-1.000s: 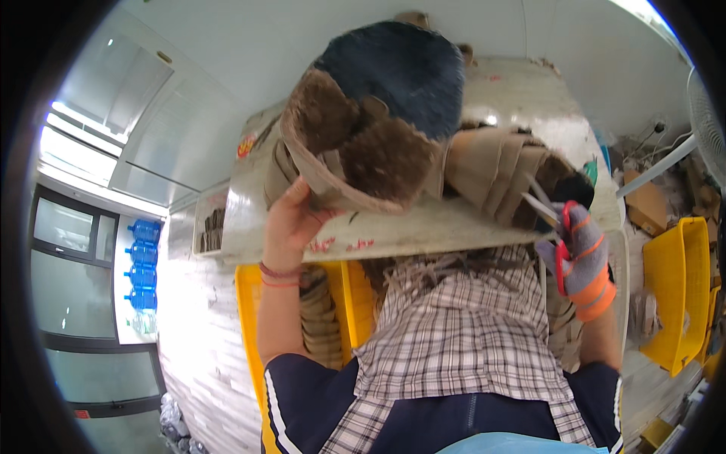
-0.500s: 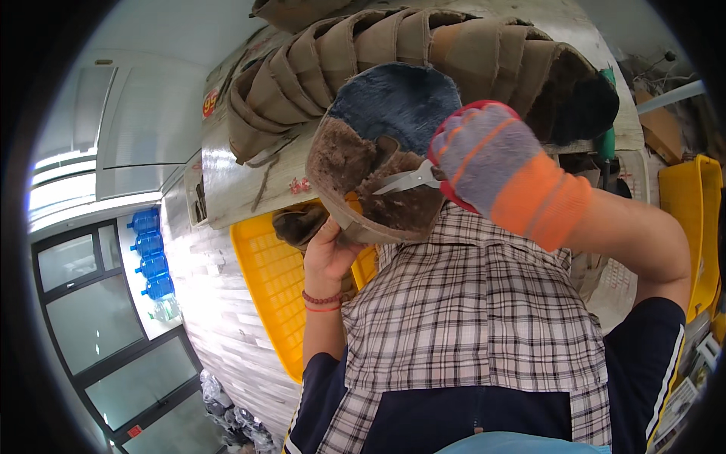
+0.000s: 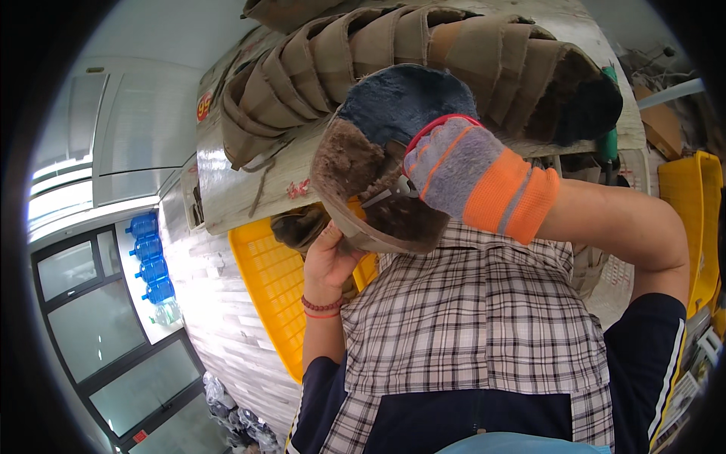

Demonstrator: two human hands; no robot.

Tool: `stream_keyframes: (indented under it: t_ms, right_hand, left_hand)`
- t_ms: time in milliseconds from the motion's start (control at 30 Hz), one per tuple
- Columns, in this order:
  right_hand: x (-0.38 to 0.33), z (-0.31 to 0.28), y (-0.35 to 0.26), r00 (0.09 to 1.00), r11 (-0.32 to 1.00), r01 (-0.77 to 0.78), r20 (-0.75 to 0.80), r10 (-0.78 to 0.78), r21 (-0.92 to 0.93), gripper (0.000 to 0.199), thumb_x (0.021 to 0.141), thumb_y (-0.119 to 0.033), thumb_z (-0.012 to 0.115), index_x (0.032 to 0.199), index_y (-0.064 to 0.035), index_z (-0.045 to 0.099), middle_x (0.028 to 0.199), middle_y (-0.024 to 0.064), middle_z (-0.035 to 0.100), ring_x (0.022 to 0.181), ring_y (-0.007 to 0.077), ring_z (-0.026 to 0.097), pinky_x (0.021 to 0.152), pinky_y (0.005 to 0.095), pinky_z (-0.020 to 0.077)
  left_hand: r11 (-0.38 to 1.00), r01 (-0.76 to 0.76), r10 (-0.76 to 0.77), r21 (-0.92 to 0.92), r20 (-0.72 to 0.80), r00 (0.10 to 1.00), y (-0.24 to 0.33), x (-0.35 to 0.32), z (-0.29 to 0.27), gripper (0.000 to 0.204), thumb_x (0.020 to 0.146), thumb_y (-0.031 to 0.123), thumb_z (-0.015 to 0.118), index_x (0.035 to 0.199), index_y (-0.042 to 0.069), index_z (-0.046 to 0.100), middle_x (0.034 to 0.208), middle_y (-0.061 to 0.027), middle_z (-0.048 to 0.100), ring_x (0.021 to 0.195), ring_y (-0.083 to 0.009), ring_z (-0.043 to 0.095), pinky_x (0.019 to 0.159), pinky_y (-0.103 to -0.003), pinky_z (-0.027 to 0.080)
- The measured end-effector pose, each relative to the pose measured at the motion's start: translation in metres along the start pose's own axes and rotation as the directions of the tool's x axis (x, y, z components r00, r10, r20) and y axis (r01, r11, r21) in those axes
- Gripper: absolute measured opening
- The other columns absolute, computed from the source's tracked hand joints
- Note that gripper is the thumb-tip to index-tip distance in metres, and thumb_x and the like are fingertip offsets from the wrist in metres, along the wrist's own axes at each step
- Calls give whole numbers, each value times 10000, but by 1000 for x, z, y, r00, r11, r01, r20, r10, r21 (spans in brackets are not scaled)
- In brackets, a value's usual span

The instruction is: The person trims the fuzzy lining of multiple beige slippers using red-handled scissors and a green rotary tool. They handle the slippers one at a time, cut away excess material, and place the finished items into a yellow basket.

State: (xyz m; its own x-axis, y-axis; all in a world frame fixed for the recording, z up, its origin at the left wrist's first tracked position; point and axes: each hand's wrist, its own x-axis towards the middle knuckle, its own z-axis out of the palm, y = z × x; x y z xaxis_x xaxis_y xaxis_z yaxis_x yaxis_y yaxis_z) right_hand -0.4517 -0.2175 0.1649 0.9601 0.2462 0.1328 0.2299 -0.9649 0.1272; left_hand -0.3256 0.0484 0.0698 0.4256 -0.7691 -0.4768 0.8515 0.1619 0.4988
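Observation:
A fleece-lined boot upper (image 3: 349,155), brown inside with a dark blue fuzzy part at its far end, is held up in front of my apron. My bare left hand (image 3: 330,259) grips its lower left edge, thumb on the outside and the other fingers mostly hidden under it. In a grey and orange glove, my right hand (image 3: 463,172) is closed on red-handled scissors (image 3: 387,197). Their blades point left into the hollow of the upper, against the brown lining; whether they are cutting cannot be made out.
Behind, a long row of nested boot uppers (image 3: 378,41) lies on the worktable (image 3: 227,189). A yellow basket (image 3: 261,280) with more pieces stands below left, another yellow basket (image 3: 692,227) at right. Blue water bottles (image 3: 151,257) line the far left wall.
My right hand has moved left and slightly down, taking the scissors deeper into the upper. The upper has shifted slightly right, with my left hand still on its edge.

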Motion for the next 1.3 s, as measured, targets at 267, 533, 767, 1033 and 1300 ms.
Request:
stream_keyframes:
  t_ms: [267,533,767,1033,1300]
  right_hand:
    - [1,17,26,992,994,-92,-93,87,-56,272,733,-200,660,979,-86,627,949,50,628,912,202,596,773,309,470]
    - [9,10,20,998,978,-30,-52,20,-206,373,798,-187,580,1157,-86,566,1098,67,593,1079,242,531,959,358,410]
    - [17,12,23,987,983,20,-151,-48,-183,132,717,-125,638,842,-89,659,804,23,614,799,176,599,675,281,470]
    - [-17,-13,39,918,982,-183,-350,185,38,197,645,-179,720,819,-111,660,756,30,623,765,198,613,659,298,488]
    - [-63,-30,-43,773,33,-260,188,606,965,324,777,-179,717,1021,-13,582,807,127,647,735,194,646,668,262,496]
  left_hand:
    - [994,42,-49,-98,-70,996,3,-3,15,274,898,98,536,1156,3,539,1027,-120,648,1036,-293,571,953,-508,427]
    - [994,91,-98,-62,-123,987,2,-3,21,194,884,80,550,1049,-15,591,977,-122,660,965,-271,596,880,-439,480]
    - [994,89,-96,-63,-113,989,2,-5,23,171,878,71,556,1017,-17,605,943,-123,666,947,-267,604,869,-429,490]
    - [994,100,-104,-43,-109,989,-3,-11,30,180,884,93,561,1029,-4,607,957,-122,666,958,-251,605,881,-434,489]
    - [878,-51,-68,476,229,971,-14,19,96,353,948,170,493,1245,-20,493,1191,-75,579,1080,-168,542,954,-296,399]
